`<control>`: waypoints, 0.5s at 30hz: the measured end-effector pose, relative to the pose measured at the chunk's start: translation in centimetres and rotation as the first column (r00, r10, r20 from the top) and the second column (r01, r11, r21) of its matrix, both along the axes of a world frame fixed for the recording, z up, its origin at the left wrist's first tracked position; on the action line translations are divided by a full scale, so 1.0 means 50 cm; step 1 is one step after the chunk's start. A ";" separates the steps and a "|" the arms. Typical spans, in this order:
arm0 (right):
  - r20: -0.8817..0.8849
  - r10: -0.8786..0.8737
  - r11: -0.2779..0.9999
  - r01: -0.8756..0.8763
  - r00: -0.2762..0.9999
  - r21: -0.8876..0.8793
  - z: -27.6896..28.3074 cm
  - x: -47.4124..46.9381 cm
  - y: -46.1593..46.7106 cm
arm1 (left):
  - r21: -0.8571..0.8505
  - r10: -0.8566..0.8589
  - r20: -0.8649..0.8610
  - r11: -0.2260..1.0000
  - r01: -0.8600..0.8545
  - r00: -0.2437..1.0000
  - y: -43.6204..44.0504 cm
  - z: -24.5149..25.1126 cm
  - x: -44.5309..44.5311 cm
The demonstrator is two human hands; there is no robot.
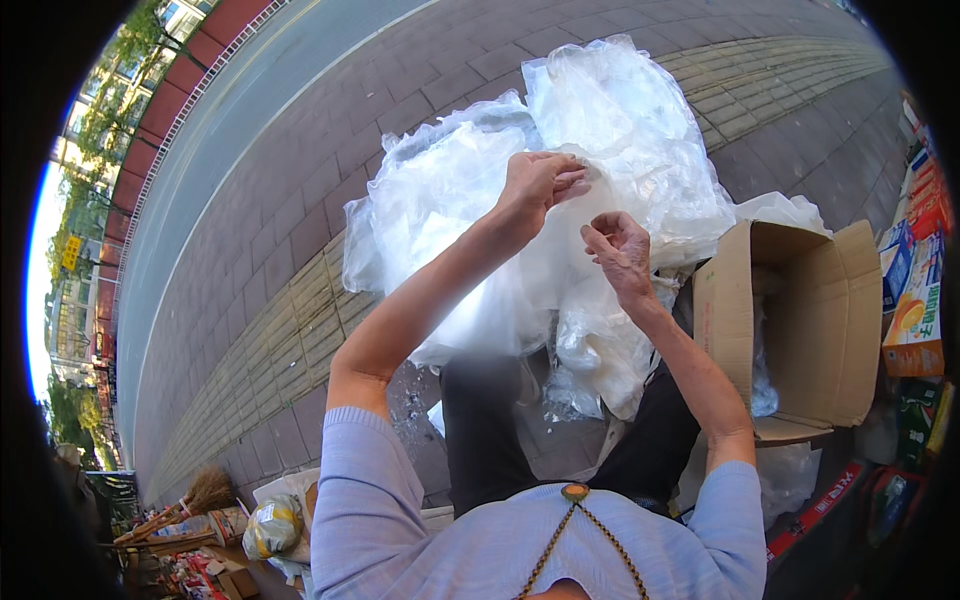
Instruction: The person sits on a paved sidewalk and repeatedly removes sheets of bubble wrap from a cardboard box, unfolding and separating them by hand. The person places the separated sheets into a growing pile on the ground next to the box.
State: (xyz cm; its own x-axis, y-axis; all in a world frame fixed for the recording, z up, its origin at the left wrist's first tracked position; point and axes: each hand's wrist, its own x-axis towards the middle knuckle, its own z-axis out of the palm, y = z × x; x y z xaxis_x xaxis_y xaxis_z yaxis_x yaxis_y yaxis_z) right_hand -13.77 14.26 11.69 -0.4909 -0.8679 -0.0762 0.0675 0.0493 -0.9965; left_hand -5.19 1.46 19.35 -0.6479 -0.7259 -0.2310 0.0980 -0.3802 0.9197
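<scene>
A large pile of translucent white plastic film or bags (465, 195) lies in front of me, over the pavement and close to my knees. Above its middle is my left hand (541, 184), its thumb and fingertips pinched together at the edge of a thin, hazy plastic sheet (559, 240). My right hand (619, 251) is just below and to the right, fingers curled, near the same sheet; whether it grips the plastic cannot be told. More crumpled clear plastic (600, 360) hangs down between my knees.
An open cardboard box (817, 330) with some plastic inside stands at my right. Printed cartons (916, 315) line the far right. A straw broom (206, 491) and a taped bundle (274, 525) lie at lower left. Paving and a road (247, 97) stretch beyond.
</scene>
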 end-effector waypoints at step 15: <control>-0.074 0.243 0.941 -0.216 0.967 0.261 0.038 -0.150 -0.020 | -0.816 -0.084 0.548 0.161 0.554 0.832 0.135 -0.076 0.019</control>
State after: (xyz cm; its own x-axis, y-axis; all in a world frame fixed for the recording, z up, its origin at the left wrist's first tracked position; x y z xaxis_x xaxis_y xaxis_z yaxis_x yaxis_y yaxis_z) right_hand -21.28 13.28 13.58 -0.2971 -0.9177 -0.2637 -0.0778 0.2985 -0.9512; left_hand -4.24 8.21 15.55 -0.9369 -0.2897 0.1956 -0.1473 0.8347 0.5307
